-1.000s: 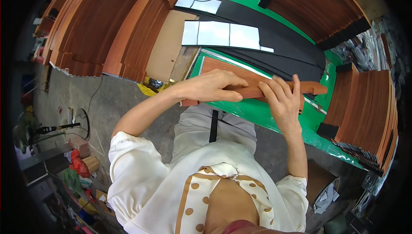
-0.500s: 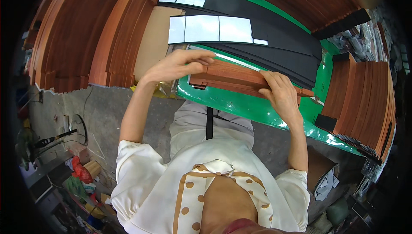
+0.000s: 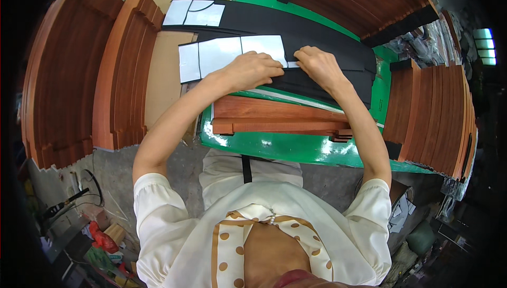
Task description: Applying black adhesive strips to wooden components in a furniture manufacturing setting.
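Black strip with white backing (image 3: 296, 71), flat on green table

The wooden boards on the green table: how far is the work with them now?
Looks done: a small stack of wooden boards lies on the green table. In hand: the left hand and right hand both rest on the black strips beyond it, beside a white sheet. Left: many boards stand stacked around.
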